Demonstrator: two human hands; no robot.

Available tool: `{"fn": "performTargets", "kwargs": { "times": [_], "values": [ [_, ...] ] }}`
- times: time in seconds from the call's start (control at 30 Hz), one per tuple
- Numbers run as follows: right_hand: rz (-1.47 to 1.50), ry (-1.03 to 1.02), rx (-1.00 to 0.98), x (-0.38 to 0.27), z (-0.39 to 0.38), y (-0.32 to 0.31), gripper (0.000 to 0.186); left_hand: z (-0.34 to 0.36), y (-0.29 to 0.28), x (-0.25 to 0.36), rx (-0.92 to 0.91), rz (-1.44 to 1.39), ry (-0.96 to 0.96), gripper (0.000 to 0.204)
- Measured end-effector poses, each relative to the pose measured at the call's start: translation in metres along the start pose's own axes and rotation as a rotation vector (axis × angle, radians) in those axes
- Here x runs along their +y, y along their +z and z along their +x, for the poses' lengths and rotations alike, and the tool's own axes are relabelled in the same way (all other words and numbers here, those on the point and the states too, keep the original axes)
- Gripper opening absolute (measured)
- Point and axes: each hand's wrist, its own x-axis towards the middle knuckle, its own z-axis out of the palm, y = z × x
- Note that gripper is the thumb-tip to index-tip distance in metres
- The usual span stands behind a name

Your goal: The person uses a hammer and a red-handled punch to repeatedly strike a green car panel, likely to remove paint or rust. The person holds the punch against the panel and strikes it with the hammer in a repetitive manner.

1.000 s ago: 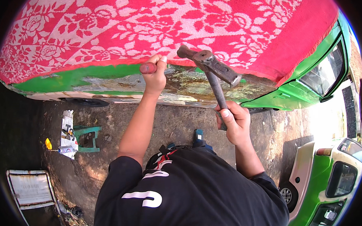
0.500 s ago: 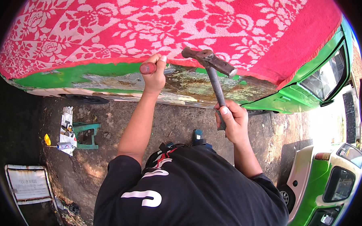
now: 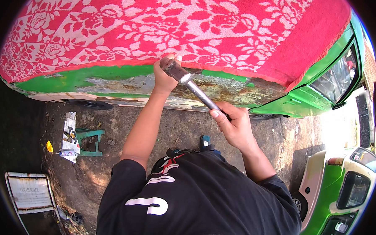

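My right hand (image 3: 235, 124) grips the metal shaft of a hammer (image 3: 195, 92). Its head (image 3: 172, 69) is down against the top of my left hand (image 3: 163, 81). That hand is closed in a fist on a red-handled tool, now mostly hidden behind the hammer head, and presses against the rusty, scraped strip (image 3: 228, 89) of a green car body (image 3: 94, 75). A red towel with a white flower pattern (image 3: 184, 25) covers the car above the strip.
On the dirt ground lie a small green stool (image 3: 90, 140), a white printed sheet (image 3: 69, 137), a yellow object (image 3: 49, 146) and a white board (image 3: 29, 192). A second green and white vehicle (image 3: 346, 186) stands at the lower right.
The hammer has swung down and left, from raised at the right of my left hand onto the top of that hand's tool. My left hand has stayed on the rusty strip.
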Motion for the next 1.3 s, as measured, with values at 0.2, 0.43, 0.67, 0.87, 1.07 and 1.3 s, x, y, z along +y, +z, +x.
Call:
{"fn": "performTargets", "kwargs": {
  "times": [0.2, 0.43, 0.67, 0.87, 1.07, 1.3],
  "values": [
    [0.2, -0.121, 0.053, 0.011, -0.011, -0.002, 0.03, -0.014, -0.005, -0.022, 0.113, -0.034, 0.145, 0.021],
    [0.338, -0.005, 0.125, 0.015, -0.008, -0.002, 0.025, -0.009, -0.019, -0.004, 0.004, -0.262, 0.068, 0.036],
    [0.365, 0.021, 0.113, 0.022, -0.017, 0.005, 0.025, -0.014, -0.022, -0.008, -0.04, -0.122, 0.114, 0.033],
    [0.353, 0.019, 0.12, 0.021, -0.02, 0.006, 0.026, -0.011, -0.019, -0.003, -0.037, -0.086, 0.175, 0.034],
    [0.379, 0.041, 0.124, 0.024, -0.025, 0.006, 0.026, -0.015, -0.021, -0.004, -0.036, -0.064, 0.18, 0.036],
    [0.375, 0.041, 0.141, 0.025, -0.026, 0.003, 0.024, -0.016, -0.019, -0.001, -0.031, -0.075, 0.162, 0.035]
  ]
}}
